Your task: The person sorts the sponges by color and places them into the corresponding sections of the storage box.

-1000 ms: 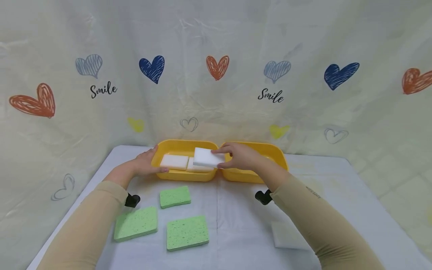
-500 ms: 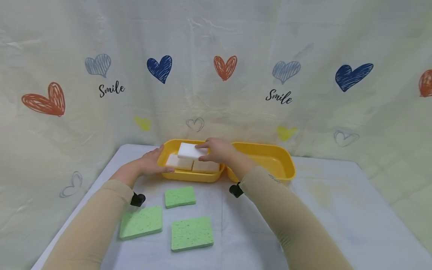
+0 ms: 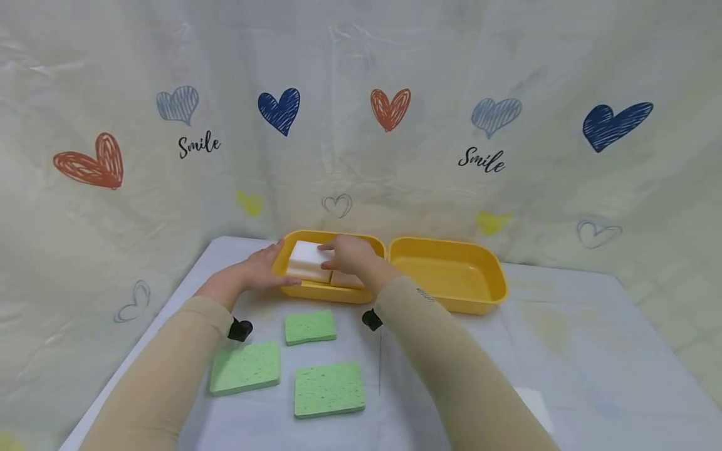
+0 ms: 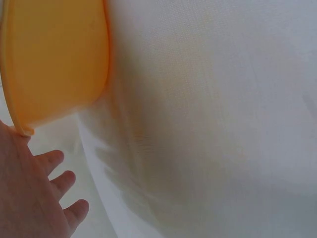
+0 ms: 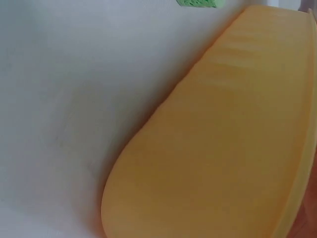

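Observation:
Two yellow plastic bins stand side by side at the back of the table. My left hand (image 3: 256,269) rests on the end of the left bin (image 3: 333,295), fingers spread and thumb along its front rim; the left wrist view shows its fingers sticking out past the rim. My right hand (image 3: 351,255) reaches into that bin and pinches the right edge of a white sponge (image 3: 310,251). That sponge lies on or just above another white sponge (image 3: 307,273). To their right, partly under my hand, is one more white sponge (image 3: 345,280).
The right bin (image 3: 451,269) shows its bare yellow bottom. Three green sponges lie in front: a small one (image 3: 310,327), one near my left forearm (image 3: 246,368), and one nearer the middle (image 3: 329,389). A white block (image 3: 536,406) is partly hidden by my right forearm.
My right hand has carried the white sponge leftward from above the bin's right end and lowered it over the left sponge. My left hand stays at the bin's end; the head view has shifted.

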{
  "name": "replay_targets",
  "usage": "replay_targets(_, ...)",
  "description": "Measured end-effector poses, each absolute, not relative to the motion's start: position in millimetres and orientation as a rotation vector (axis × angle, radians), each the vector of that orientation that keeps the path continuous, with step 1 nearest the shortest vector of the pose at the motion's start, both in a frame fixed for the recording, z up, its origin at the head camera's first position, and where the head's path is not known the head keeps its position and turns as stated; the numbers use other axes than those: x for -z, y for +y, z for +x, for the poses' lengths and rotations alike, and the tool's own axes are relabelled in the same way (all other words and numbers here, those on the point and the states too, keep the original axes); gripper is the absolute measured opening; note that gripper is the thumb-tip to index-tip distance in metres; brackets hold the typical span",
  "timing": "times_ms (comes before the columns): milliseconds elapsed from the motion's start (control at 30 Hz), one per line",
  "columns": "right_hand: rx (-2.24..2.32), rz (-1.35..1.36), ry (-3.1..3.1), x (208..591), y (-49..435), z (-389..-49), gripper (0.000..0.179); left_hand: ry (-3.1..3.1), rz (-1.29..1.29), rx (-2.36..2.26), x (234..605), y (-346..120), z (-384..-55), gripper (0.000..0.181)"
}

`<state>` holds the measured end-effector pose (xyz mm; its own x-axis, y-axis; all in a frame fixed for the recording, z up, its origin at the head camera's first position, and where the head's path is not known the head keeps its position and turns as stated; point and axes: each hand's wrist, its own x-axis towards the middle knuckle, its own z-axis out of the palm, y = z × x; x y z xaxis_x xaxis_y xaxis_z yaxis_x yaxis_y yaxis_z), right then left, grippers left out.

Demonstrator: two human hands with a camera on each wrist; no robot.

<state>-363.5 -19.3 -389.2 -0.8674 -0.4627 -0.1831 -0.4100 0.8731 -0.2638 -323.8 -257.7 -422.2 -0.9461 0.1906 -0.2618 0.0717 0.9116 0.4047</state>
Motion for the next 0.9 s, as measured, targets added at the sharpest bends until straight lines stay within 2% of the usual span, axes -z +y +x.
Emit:
replay_targets(400,0.292,-0.65,2.813,403,-34,-368,0.053,2.763,0.177,-0.599,431,-261,-334,0.141)
replay_targets(900,0.356,-0.722,2.851,382,-9,-356,0.059,2.765,0.184,-0.608,432,-259,-336,0.141)
